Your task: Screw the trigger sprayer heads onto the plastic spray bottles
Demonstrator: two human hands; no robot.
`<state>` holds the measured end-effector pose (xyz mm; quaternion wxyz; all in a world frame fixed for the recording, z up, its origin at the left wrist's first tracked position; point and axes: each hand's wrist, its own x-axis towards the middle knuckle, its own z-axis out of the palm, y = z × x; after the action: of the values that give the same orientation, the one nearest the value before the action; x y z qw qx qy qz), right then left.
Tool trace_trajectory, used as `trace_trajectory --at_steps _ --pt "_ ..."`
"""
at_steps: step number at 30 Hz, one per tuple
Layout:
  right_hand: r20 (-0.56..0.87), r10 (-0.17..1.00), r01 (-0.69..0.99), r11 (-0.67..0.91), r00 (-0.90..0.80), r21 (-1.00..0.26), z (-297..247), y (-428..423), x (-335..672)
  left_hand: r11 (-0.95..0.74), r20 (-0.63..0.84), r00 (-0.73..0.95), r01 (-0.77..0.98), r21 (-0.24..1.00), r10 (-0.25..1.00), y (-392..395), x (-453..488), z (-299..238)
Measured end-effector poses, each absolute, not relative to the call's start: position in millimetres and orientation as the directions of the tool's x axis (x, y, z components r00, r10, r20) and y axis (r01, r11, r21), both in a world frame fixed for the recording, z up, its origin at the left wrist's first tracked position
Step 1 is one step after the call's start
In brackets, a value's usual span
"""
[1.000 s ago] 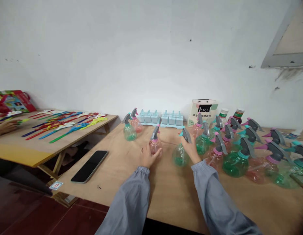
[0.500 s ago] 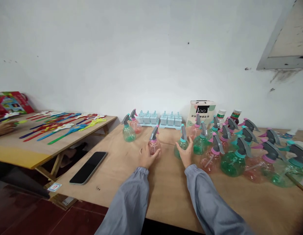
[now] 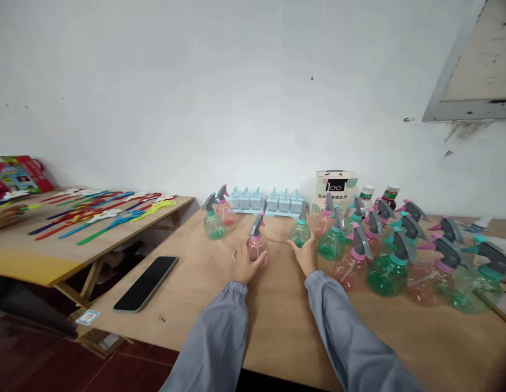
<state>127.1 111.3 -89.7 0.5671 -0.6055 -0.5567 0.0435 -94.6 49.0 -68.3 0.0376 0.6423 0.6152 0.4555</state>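
Note:
My left hand (image 3: pixel 245 264) is wrapped round a pink spray bottle (image 3: pixel 258 245) with a grey trigger head, upright on the wooden table (image 3: pixel 277 326). To its right, my right hand (image 3: pixel 305 255) grips the lower body of a green spray bottle (image 3: pixel 299 231), also upright. Farther left stand another green spray bottle (image 3: pixel 214 224) and, just behind it, a second pink one (image 3: pixel 225 211). Several more pink and green spray bottles crowd the table's right side, the closest to my right hand being a green one (image 3: pixel 331 242).
Pale blue popsicle molds (image 3: pixel 283 203) and a paper bag (image 3: pixel 333 191) stand by the wall. A phone (image 3: pixel 146 284) lies at the left. Colorful hand-shaped sticks (image 3: pixel 99 223) cover the neighboring table, where another person's hand (image 3: pixel 5 218) rests. A stick (image 3: pixel 495 309) lies at the right.
My right hand has pushed the green spray bottle away from me and slightly left, toward the popsicle molds. My left hand stays round the pink bottle. The view has shifted slightly.

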Motion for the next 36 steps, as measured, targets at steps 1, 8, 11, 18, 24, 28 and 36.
trace_trajectory --at_steps 1,8,11,18,24,28,36 --pt "0.577 0.722 0.619 0.263 0.382 -0.74 -89.5 120.1 127.5 -0.241 0.538 -0.172 0.754 0.611 0.825 49.5 -95.0 -68.9" --pt "0.576 0.711 0.632 0.239 0.404 -0.737 -85.0 163.2 133.9 -0.245 0.51 -0.168 0.726 0.643 0.843 47.1 -95.8 -64.9" --pt "0.56 0.711 0.626 0.215 0.426 -0.75 -83.4 174.0 137.3 -0.261 0.51 -0.155 0.714 0.65 0.846 46.7 -95.7 -64.1" --pt "0.541 0.713 0.581 0.23 0.445 -0.781 -84.6 172.0 136.7 -0.262 0.507 -0.158 0.706 0.658 0.847 46.0 -95.5 -63.9" --pt "0.56 0.687 0.516 0.305 0.463 -0.801 -91.6 132.4 134.0 -0.257 0.486 -0.095 0.753 0.606 0.869 39.2 -89.0 -63.2" --pt "0.574 0.722 0.456 0.392 0.385 -0.799 -94.0 96.3 120.4 -0.299 0.489 -0.023 0.766 0.569 0.872 30.4 -68.7 -66.6" --pt "0.624 0.782 0.169 0.614 0.006 -0.771 -63.4 57.1 103.1 -0.355 0.545 0.065 0.821 0.447 0.836 9.0 -27.5 -67.5"
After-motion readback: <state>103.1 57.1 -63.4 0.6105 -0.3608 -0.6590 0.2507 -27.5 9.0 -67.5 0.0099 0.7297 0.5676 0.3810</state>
